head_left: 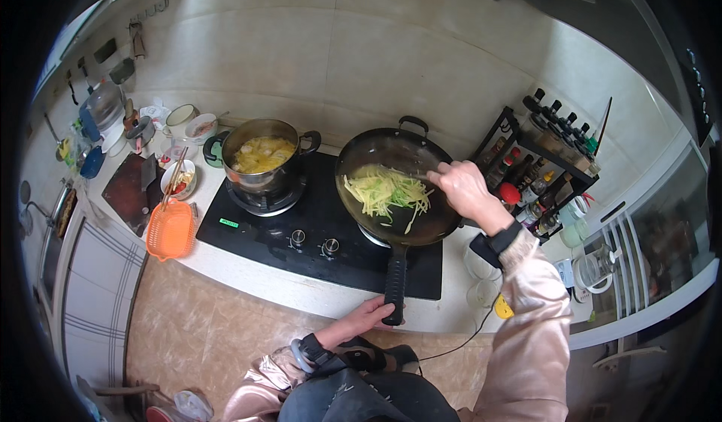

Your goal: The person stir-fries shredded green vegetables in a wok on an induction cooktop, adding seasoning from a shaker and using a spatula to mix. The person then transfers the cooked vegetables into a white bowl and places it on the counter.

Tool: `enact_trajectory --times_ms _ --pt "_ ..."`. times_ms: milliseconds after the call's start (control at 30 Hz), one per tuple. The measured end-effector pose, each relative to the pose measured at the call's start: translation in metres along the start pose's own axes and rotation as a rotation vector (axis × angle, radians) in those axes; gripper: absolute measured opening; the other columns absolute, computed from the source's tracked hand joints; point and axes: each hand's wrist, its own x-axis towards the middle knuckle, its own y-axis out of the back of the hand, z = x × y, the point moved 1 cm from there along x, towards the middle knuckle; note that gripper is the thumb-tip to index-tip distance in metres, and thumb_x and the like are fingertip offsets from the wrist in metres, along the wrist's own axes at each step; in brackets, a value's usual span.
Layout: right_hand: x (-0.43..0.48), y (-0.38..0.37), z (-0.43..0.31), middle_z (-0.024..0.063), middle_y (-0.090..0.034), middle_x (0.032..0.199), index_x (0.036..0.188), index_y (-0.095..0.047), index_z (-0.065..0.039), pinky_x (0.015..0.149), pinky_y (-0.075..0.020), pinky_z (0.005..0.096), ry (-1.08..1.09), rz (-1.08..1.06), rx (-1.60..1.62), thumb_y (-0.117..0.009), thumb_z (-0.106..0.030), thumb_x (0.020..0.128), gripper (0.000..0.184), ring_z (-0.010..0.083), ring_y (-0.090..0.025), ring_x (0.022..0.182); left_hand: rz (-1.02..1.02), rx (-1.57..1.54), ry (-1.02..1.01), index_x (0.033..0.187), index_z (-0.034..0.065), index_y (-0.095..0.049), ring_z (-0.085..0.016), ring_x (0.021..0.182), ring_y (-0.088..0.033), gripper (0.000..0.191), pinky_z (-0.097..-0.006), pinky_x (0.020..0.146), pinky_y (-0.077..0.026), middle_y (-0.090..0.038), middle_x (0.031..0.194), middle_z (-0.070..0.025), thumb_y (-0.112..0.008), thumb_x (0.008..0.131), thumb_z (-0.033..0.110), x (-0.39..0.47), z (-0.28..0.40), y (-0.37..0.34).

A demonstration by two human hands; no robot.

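My left hand (pixel 369 317) grips the end of the black ribbed handle (pixel 396 281) of a wok (pixel 361 224) on the right side of the cooktop. Pale green and yellow shredded vegetables (pixel 389 193) lie in a heap in the wok. Above the wok's right rim is my right hand (pixel 458 188), its fingers bent near the edge of the heap; whether it holds a utensil cannot be told. On the left burner stands a steel pot (pixel 256 180) with yellowish soup and pieces in it (pixel 262 154).
Left of the black glass cooktop (pixel 254 247) are an orange plastic basket (pixel 171 233), a bowl (pixel 189 188) with chopsticks across it, and a cleaver (pixel 149 172) on a dark board (pixel 124 188). A black rack (pixel 541 151) of bottles and jars stands at the right. A cable (pixel 471 340) hangs by the counter edge.
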Motion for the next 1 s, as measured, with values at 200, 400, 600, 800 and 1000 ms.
enact_trajectory --times_ms 200,400,600,800,1000 --pt "-0.03 0.085 -0.01 0.0047 -0.054 0.066 0.057 -0.06 -0.01 0.062 -0.0404 0.0323 0.139 -0.009 -0.181 -0.062 -0.01 0.063 0.006 0.0206 -0.057 0.068 -0.008 0.004 0.004 0.124 0.0076 -0.047 -0.015 0.106 -0.058 0.034 -0.0311 0.086 -0.048 -0.054 0.114 -0.0025 -0.042 0.099 0.03 -0.001 0.001 -0.001" --pt "-0.021 0.028 -0.02 0.0077 -0.057 0.072 0.078 -0.063 -0.007 0.064 -0.0422 0.0343 0.008 -0.198 -0.327 -0.062 -0.009 0.066 0.012 0.0229 -0.058 0.07 0.004 -0.005 0.016 0.126 0.0068 -0.045 -0.018 0.108 -0.057 0.036 -0.0322 0.087 -0.048 -0.052 0.118 -0.0034 -0.041 0.1 0.031 -0.002 0.002 -0.004" --pt "-0.017 -0.019 0.007 0.0073 -0.057 0.076 0.081 -0.061 -0.005 0.066 -0.0416 0.036 -0.153 0.022 -0.309 -0.064 -0.009 0.064 0.017 0.0235 -0.058 0.073 0.042 0.009 -0.025 0.125 0.0046 -0.043 -0.019 0.108 -0.058 0.04 -0.0314 0.087 -0.048 -0.052 0.117 -0.0061 -0.04 0.099 0.035 -0.005 0.001 -0.005" --pt "-0.033 -0.04 -0.002 0.0043 -0.055 0.081 0.096 -0.062 -0.008 0.074 -0.0403 0.0384 -0.024 0.107 -0.14 -0.058 -0.01 0.071 0.025 0.0198 -0.056 0.081 0.102 0.033 -0.05 0.127 0.0036 -0.042 -0.018 0.106 -0.059 0.048 -0.0309 0.087 -0.049 -0.055 0.114 -0.0081 -0.04 0.098 0.041 -0.008 -0.001 -0.009" --pt "-0.059 -0.015 0.024 0.0106 -0.054 0.082 0.101 -0.064 -0.008 0.055 -0.0482 0.0326 -0.031 0.048 -0.157 -0.064 -0.003 0.063 0.038 0.0245 -0.059 0.068 0.105 0.012 -0.059 0.127 0.0052 -0.044 -0.017 0.106 -0.058 0.047 -0.0302 0.086 -0.048 -0.056 0.113 -0.0064 -0.039 0.098 0.043 -0.005 -0.007 -0.01"
